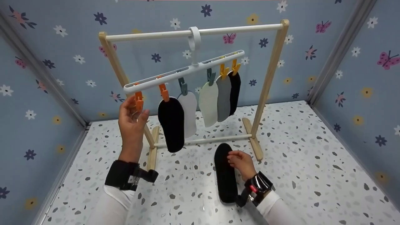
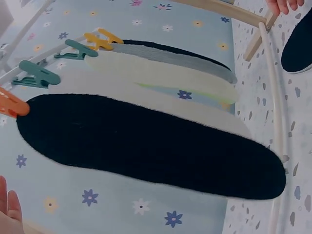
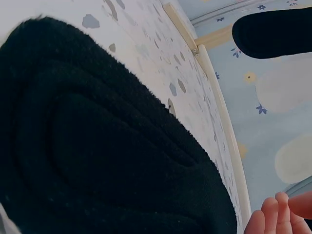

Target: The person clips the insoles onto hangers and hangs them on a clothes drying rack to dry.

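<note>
My left hand (image 1: 132, 117) is raised to the white clip hanger (image 1: 184, 71) and pinches its end orange clip (image 1: 138, 100), which holds nothing. Beside it a black insole (image 1: 171, 123) hangs from another orange clip (image 2: 9, 105); it fills the left wrist view (image 2: 146, 146). White, cream, grey and black insoles hang further along. My right hand (image 1: 240, 161) is low on the floor, fingers curled on the edge of a loose black insole (image 1: 225, 176) that lies flat. That insole fills the right wrist view (image 3: 97, 146), with my fingertips (image 3: 273, 217) at the corner.
The hanger hooks over the white top rod of a wooden rack (image 1: 268, 78) standing on a speckled floor (image 1: 297, 150). The rack's wooden feet (image 1: 252, 137) lie close to my right hand. Flowered blue walls (image 1: 359, 78) close in the left, back and right.
</note>
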The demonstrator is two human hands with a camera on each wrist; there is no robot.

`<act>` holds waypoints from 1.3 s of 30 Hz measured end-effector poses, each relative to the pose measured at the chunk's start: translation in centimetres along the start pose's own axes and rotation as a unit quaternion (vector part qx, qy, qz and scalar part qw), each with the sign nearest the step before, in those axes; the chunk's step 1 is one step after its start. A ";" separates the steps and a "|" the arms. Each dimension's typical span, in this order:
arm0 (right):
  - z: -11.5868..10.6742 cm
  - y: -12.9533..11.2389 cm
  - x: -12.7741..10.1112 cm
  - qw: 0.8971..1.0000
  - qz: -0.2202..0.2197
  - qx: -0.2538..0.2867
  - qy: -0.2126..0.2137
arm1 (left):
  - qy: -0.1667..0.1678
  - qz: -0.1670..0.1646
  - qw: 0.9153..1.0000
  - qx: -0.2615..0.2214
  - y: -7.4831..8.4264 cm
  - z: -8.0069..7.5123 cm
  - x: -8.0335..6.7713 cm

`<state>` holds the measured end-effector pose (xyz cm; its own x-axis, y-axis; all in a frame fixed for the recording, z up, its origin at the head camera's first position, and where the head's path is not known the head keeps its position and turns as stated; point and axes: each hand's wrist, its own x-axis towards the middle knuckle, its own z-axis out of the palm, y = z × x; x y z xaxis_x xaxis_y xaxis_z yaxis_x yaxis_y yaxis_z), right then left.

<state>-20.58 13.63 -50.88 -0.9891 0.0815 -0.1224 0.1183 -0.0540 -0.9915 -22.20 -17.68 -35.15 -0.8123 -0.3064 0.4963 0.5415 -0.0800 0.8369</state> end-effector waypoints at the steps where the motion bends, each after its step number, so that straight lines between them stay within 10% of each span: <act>1: 0.0 0.1 0.1 1.000 0.002 0.000 0.001 | -0.002 0.003 1.000 -0.003 0.1 -0.1 0.1; 10: -0.1 0.2 0.8 0.997 -0.039 -0.070 0.020 | -0.014 0.014 1.000 -0.011 1.2 -0.3 0.7; 19: -0.1 0.3 2.3 0.970 -0.081 -0.223 0.043 | 0.006 0.016 1.000 -0.021 1.9 0.0 1.1; 39: -0.1 1.1 3.4 0.939 -0.099 -0.330 0.005 | 0.003 0.034 0.999 -0.006 2.3 0.2 1.4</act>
<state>-23.77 13.91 -52.34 -0.9969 0.0350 0.0701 -0.0359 0.5905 -0.8063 -22.14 -18.05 -32.51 -0.7716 -0.3180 0.5509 0.5986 -0.0702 0.7979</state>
